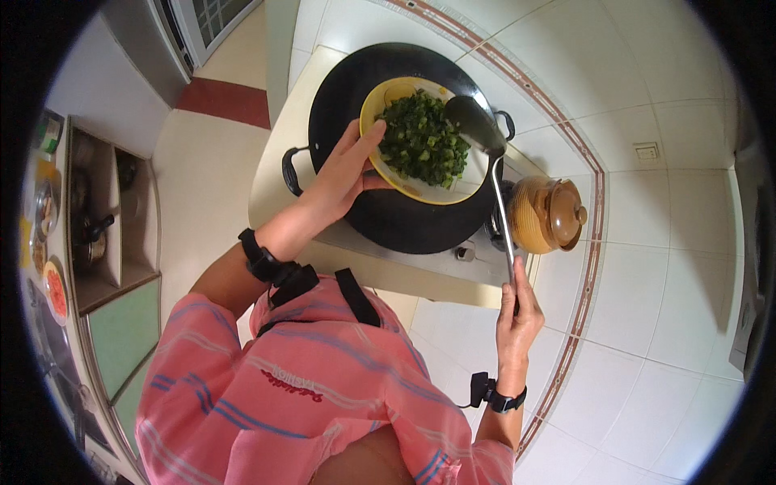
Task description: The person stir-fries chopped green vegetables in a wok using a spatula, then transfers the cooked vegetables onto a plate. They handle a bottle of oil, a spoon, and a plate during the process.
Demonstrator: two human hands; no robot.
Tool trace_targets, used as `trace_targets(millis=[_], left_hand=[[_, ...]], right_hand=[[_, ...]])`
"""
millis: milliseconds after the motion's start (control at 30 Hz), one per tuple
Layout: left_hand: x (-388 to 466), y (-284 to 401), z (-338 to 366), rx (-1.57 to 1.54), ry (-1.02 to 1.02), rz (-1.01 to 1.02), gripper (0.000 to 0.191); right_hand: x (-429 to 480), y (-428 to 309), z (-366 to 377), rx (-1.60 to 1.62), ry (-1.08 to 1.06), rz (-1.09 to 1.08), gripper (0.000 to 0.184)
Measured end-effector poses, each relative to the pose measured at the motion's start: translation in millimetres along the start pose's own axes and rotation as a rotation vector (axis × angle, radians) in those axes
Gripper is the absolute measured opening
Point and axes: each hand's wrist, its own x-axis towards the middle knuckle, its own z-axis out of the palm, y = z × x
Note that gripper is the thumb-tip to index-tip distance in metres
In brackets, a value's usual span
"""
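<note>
Over a large black wok [418, 227], my left hand [351, 160] grips a yellow-rimmed bowl [424, 195] by its near left side, thumb on the rim. Chopped green leafy vegetables [421, 139] fill much of the bowl, which looks tilted. My right hand [520, 303] is closed around the handle of a long metal ladle [503, 212]. The ladle's dark, rounded head [476, 124] is at the bowl's right edge, partly over the greens; I cannot tell whether it touches them. The bowl hides part of the wok's inside.
A lidded brown clay pot [545, 213] stands right of the wok, beside a stove knob [465, 251]. The wok's loop handle [292, 171] juts out at left. White wall tiles [636, 273] close off the right. At far left, a counter holds a plate of red chopped food [56, 290].
</note>
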Motion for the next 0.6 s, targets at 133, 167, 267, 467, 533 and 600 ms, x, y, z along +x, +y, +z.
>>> trace_targets(millis=[133, 167, 267, 467, 533, 600], left_hand=[[-6.3, 3.5, -2.5, -0.006, -0.016, 0.006, 0.045], [-8.0, 4.6, -2.9, -0.003, -0.016, 0.008, 0.045], [-14.1, 9.2, -4.0, -0.024, -0.053, 0.006, 0.046], [-22.7, 14.7, -6.1, -0.049, -0.067, 0.031, 0.045], [-24.3, 15.4, -7.0, -0.034, -0.061, 0.033, 0.045], [-25.7, 15.8, -7.8, -0.026, -0.062, 0.032, 0.045]], right_hand=[[-2.0, -7.9, 5.8, 0.083, 0.034, -0.01, 0.042], [-1.9, -9.2, 8.0, 0.111, 0.06, -0.015, 0.042], [-5.3, -12.9, 11.9, 0.115, 0.007, 0.036, 0.041], [-17.8, -16.5, -10.9, 0.002, 0.012, -0.02, 0.041], [-19.0, -20.0, -25.7, 0.015, 0.122, -0.033, 0.042], [-22.1, -26.2, -40.2, -0.008, 0.219, 0.027, 0.041]])
